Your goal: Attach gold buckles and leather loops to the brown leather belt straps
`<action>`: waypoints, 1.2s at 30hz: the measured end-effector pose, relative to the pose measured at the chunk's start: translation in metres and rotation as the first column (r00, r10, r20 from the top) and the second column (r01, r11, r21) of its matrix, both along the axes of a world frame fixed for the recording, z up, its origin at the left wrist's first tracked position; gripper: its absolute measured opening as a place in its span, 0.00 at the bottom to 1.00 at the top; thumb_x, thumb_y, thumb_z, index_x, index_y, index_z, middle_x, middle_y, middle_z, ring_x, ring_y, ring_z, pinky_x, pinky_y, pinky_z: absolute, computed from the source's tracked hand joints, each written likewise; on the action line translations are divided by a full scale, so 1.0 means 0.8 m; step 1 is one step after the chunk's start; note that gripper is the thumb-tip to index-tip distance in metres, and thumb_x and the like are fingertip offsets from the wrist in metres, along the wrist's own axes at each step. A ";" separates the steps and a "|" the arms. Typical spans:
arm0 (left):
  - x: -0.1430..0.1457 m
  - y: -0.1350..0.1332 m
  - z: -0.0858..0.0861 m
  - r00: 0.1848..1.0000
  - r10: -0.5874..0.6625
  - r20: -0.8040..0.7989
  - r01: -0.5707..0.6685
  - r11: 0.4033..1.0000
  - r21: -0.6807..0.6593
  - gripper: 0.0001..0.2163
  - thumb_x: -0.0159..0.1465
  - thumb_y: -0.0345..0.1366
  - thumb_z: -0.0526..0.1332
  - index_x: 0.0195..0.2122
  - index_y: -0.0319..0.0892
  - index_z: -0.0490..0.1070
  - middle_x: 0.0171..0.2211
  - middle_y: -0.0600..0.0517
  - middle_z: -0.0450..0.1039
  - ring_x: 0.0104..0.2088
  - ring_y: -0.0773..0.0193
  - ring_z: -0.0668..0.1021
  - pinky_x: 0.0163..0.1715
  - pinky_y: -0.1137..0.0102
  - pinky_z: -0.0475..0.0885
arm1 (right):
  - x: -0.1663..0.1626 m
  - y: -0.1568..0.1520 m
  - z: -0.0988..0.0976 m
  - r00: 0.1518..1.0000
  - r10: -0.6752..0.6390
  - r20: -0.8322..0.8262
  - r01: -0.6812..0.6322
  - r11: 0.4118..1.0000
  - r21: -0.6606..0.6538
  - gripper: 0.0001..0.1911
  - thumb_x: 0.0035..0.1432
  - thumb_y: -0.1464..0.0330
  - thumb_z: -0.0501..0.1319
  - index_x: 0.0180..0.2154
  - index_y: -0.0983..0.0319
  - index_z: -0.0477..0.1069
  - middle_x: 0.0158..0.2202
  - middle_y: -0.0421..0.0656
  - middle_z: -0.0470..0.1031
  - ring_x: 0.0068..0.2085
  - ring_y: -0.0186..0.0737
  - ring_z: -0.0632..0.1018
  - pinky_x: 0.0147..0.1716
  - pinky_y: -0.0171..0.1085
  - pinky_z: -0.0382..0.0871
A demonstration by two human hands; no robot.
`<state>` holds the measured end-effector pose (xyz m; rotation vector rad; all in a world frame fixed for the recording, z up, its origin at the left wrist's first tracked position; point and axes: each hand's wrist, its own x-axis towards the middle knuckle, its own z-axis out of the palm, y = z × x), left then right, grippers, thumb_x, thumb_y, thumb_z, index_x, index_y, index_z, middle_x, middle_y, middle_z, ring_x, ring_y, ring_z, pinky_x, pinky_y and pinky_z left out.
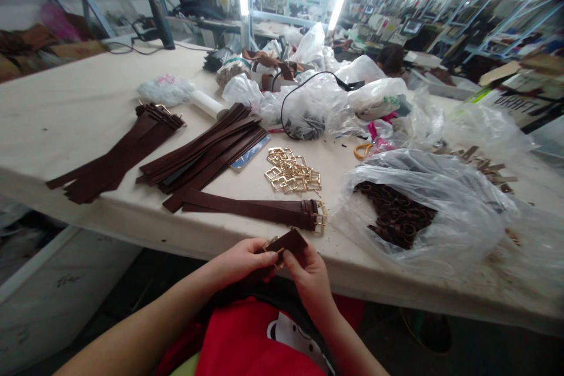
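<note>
Close to my body, below the table's front edge, my left hand (247,259) pinches a gold buckle (278,257). A dark brown leather strap (288,241) runs through or against this buckle, and my right hand (311,273) grips the strap's end. How the strap sits in the buckle is partly hidden by my fingers. Just beyond my hands lie brown belts (255,210) with gold buckles at their right ends. Behind those is a heap of loose gold buckles (291,171). A plastic bag (458,211) to the right holds many small brown leather loops (399,214).
Stacked brown straps (207,153) lie left of the buckles, partly over a blue card (250,154). Further left are buckled belts (118,153). Orange-handled scissors (362,151), a white roll (208,104) and piled plastic bags (308,100) fill the back of the table (57,123).
</note>
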<state>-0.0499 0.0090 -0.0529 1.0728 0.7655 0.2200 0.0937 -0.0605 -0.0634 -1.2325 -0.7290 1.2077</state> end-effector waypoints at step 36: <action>0.012 0.025 0.011 0.988 0.006 -0.156 0.074 0.865 0.497 0.15 0.56 0.45 0.56 0.39 0.40 0.69 0.34 0.52 0.74 0.36 0.60 0.74 0.36 0.71 0.66 | 0.082 0.045 0.022 0.526 0.079 0.847 -0.281 0.956 0.085 0.11 0.59 0.64 0.51 0.32 0.62 0.69 0.29 0.41 0.71 0.32 0.35 0.71 0.32 0.32 0.63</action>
